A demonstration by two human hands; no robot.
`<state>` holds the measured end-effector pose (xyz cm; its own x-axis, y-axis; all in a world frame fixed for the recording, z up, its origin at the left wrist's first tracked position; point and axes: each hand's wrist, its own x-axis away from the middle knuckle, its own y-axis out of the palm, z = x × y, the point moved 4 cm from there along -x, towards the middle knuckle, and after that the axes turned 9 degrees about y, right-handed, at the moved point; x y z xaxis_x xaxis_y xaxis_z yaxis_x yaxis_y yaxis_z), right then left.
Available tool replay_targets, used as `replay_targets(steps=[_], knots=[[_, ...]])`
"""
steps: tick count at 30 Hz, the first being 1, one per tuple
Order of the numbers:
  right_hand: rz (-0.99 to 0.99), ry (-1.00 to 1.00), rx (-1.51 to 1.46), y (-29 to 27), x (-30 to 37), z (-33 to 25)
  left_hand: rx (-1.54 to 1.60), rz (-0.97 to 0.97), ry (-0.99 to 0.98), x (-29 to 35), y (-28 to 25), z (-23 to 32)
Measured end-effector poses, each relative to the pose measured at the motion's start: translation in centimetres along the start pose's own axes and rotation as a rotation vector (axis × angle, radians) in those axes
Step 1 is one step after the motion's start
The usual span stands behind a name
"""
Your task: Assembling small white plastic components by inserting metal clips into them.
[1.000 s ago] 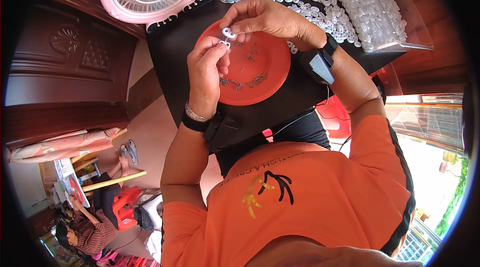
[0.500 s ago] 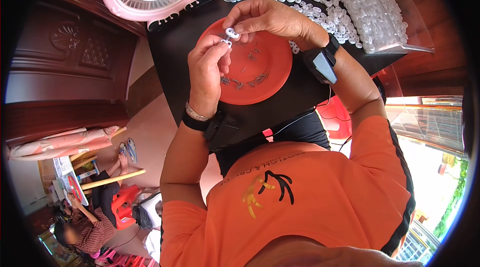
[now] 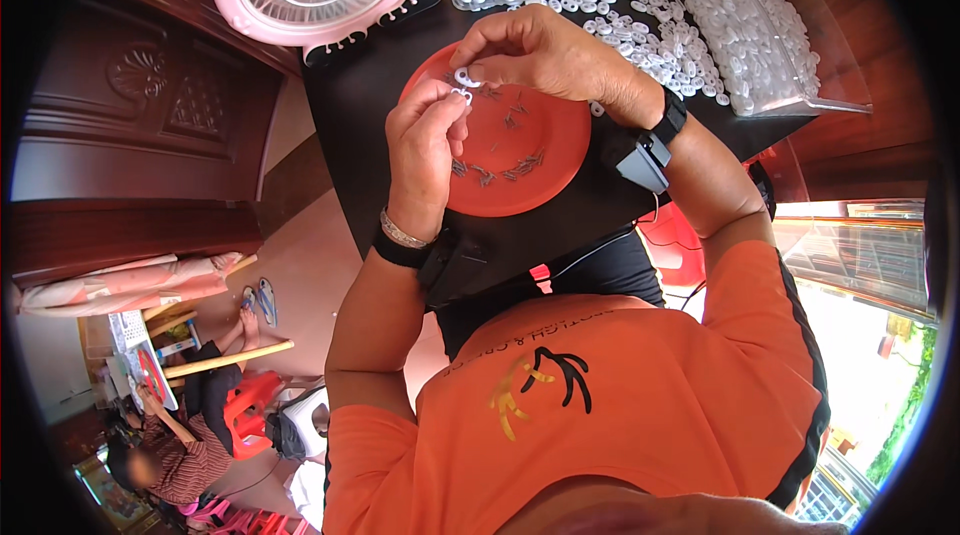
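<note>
The left hand [image 3: 422, 150] pinches a small white loop [image 3: 463, 96], and the right hand [image 3: 545, 55] pinches a white oval piece [image 3: 463, 77] just past it, toward the far edge of the surface [image 3: 362, 130], both above the red plate [image 3: 553, 140].

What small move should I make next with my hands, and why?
Perhaps nudge the far white piece toward the near white piece: the right hand pinches the first, the left hand the second, and they sit close together. Whether they touch is too small to tell.
</note>
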<state>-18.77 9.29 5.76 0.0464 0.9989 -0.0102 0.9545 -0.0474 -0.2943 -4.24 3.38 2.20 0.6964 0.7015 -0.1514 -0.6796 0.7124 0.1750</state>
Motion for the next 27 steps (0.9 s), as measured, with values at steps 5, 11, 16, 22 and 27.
replay_targets(steps=[5,11,16,22,27], knots=[[-0.002,0.04,0.024,0.4,0.1,-0.1,0.005,0.009,0.002,0.1,0.1,0.1],[0.024,-0.042,0.065,0.6,0.2,-0.5,-0.042,0.016,0.016,0.1,0.2,0.1],[0.135,-0.2,0.213,1.4,0.3,-1.2,0.098,0.065,0.005,0.2,-0.2,-0.5],[0.224,-0.298,0.333,2.0,0.5,-1.5,0.204,0.079,-0.002,0.1,-0.4,-0.6],[0.206,-0.356,0.362,2.1,0.4,-1.4,0.182,0.075,0.0,-0.2,-0.6,-0.7]])
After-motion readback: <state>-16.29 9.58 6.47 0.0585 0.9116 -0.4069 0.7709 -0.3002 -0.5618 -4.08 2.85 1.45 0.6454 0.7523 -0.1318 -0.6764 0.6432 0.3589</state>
